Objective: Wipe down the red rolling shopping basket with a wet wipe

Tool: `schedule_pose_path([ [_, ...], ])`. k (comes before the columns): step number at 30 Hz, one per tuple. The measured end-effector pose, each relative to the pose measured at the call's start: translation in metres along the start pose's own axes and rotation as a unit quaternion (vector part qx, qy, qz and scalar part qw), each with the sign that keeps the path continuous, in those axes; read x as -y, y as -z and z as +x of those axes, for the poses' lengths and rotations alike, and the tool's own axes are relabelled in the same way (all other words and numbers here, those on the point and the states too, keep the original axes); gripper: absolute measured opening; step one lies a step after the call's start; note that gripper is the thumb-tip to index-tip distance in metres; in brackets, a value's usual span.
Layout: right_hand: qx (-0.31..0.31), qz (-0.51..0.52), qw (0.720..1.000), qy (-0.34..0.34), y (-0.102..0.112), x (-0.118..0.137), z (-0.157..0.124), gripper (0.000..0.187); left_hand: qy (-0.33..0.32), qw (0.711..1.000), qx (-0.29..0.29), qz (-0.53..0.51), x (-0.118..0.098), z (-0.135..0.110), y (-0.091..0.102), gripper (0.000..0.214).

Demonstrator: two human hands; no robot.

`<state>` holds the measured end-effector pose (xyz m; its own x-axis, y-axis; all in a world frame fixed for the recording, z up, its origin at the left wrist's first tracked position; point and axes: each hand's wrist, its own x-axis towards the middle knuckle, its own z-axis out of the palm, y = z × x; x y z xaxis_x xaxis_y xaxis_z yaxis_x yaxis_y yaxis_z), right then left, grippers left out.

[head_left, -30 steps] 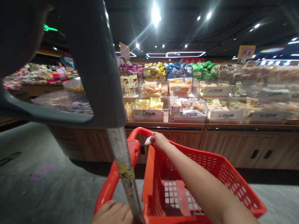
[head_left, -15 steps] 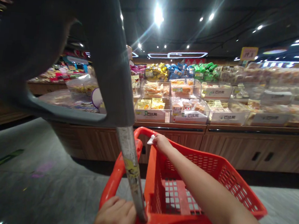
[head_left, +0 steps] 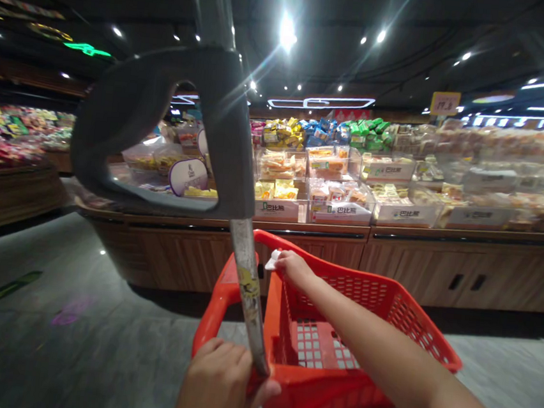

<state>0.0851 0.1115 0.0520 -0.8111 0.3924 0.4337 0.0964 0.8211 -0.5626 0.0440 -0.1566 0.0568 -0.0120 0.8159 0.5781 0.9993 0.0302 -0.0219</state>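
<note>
My left hand (head_left: pixel 218 385) is closed around the red plastic rim of a shopping cart basket (head_left: pixel 326 389), close to a scuffed metal pole (head_left: pixel 247 285) that rises from the cart. At the pole's top is a curved grey plastic handle (head_left: pixel 164 123). My right arm reaches across the basket, and my right hand (head_left: pixel 292 267) grips the far rim. A small white tissue (head_left: pixel 272 260) pokes out from under its fingers. The basket's floor shows a red grid with nothing visible inside it.
A long wooden-based counter (head_left: pixel 439 265) ahead holds transparent bins of packaged baked goods (head_left: pixel 326 183). Bright snack packets (head_left: pixel 331 133) are stacked behind them. Another display (head_left: pixel 8 146) stands at far left. Polished grey floor (head_left: pixel 99 296) lies between the displays and around the cart.
The view has swung left, so the grey handle sits further right and lower, and more of the left display shows. Both hands stay on the basket.
</note>
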Motion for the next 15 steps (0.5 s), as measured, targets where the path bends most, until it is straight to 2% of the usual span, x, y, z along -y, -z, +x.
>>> schedule_pose_path([
  [3, 0.02, -0.027, 0.999, 0.041, -0.004, 0.019, -0.033, 0.01, 0.005, 1.0, -0.001, -0.002, -0.002, 0.001, 0.001, 0.025],
  [6, 0.03, -0.041, 0.995, 0.082, -0.009, 0.04, -0.067, 0.014, 0.018, 1.0, 0.015, -0.004, -0.005, 0.001, 0.004, 0.022],
  [8, 0.033, -0.046, 0.993, 0.099, -0.011, 0.049, -0.08, 0.017, 0.02, 0.999, 0.033, 0.001, -0.006, 0.002, 0.006, 0.023],
  [15, -0.011, -0.061, 0.996, 0.062, -0.012, 0.051, -0.071, 0.018, 0.017, 0.998, 0.061, 0.015, -0.009, 0.004, 0.014, 0.03],
])
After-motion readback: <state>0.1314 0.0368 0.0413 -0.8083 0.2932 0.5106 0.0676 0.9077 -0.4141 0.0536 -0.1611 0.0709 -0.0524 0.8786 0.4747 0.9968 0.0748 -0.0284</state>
